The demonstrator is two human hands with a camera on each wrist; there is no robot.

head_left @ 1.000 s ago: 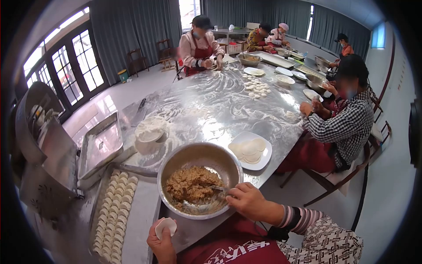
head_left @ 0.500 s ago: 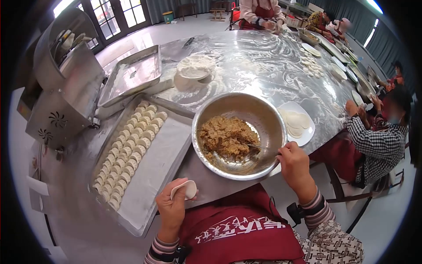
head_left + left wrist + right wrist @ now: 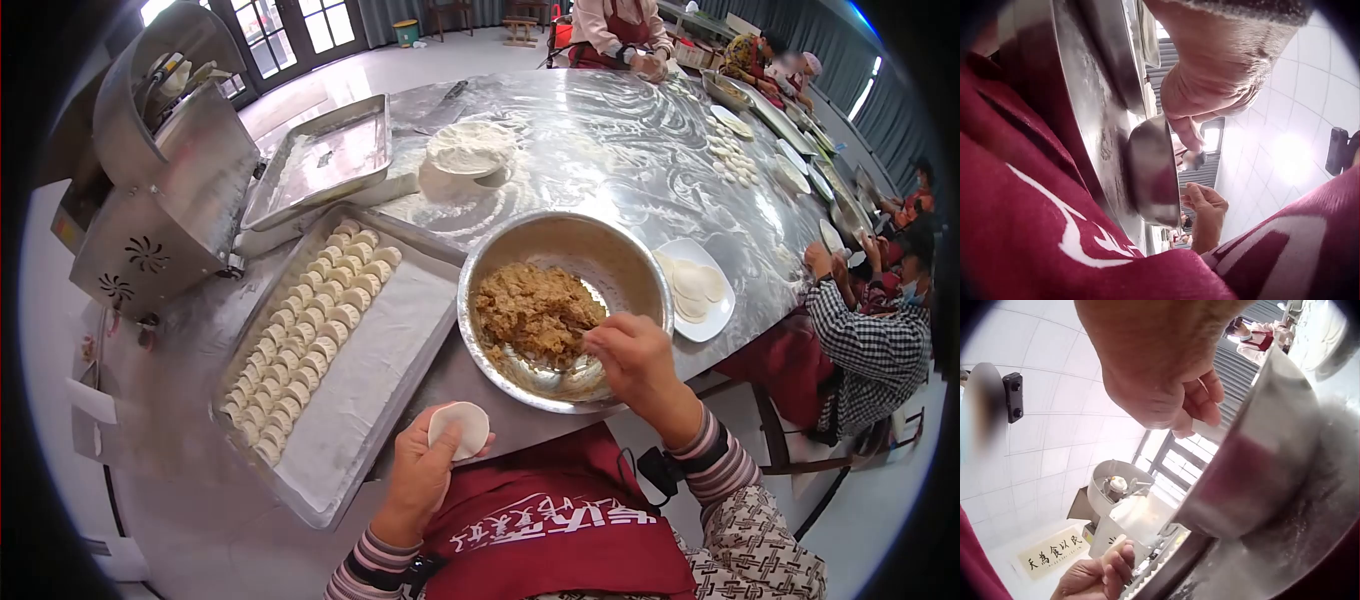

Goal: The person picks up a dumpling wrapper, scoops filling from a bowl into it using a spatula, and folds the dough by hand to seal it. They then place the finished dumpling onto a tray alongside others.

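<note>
In the head view my left hand holds a round white dumpling wrapper in front of the table edge, thumb over its face. My right hand is above the near right side of a big steel bowl. Brown minced filling is heaped inside. In the right wrist view the right fingers pinch the flat handle of a metal utensil beside the rim; its far end is hidden. The left hand also appears there with the wrapper.
A tray of folded dumplings in rows lies left of the bowl. Behind it are an emptier metal tray, a bowl of flour and a steel machine. A plate of wrappers stands at right. Several people work around the table.
The head view has swung down and left. My right hand has moved from the bowl's right rim inward over the filling. The wrapper in my left hand now faces up more flatly.
</note>
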